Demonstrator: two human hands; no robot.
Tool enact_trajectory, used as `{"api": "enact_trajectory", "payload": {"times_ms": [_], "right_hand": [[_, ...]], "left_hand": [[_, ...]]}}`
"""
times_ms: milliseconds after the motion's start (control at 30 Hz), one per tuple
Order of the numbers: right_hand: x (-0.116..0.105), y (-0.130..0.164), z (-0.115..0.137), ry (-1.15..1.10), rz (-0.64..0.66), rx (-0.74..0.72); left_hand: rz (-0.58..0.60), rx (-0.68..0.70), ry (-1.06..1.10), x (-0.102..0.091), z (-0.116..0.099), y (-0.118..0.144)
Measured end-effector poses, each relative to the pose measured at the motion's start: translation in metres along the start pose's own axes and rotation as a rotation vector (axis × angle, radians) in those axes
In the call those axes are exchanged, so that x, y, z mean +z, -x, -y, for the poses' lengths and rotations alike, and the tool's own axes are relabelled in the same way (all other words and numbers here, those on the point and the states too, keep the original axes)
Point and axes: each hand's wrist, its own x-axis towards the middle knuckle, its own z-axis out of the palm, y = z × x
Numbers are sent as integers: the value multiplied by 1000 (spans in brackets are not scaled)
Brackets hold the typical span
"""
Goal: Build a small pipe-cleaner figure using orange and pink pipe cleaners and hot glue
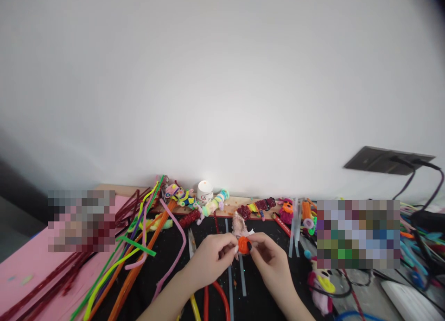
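Observation:
My left hand [215,258] and my right hand [270,256] meet over the black work surface. Between their fingertips is a small orange pipe-cleaner coil [244,245], round and flat. My left fingers pinch its left edge, while my right thumb, with a dark nail, presses its right side. Just behind the coil is a pale pinkish fuzzy piece [238,224]; whether it is attached to the coil, I cannot tell. Below my hands lie translucent glue sticks [242,277]. Scissors [192,245] and a tool with red handles [222,298] are partly hidden by my left arm.
Long coloured pipe cleaners [130,279] spread across the left, partly over a pink sheet [31,284]. Along the wall stand a paper cup [205,191] and several fuzzy figures [287,210]. At right are a fuzzy doll [321,286], black cables and a wall socket [378,160].

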Motion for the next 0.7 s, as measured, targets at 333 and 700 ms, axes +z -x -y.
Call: {"api": "enact_trajectory", "payload": {"times_ms": [333,700], "right_hand": [[0,0,-1,11,4,-5],[0,0,0,29,19,-3]], "left_hand": [[4,1,3,0,0,-2],[-30,-35,118,-2,-4,0]]}}
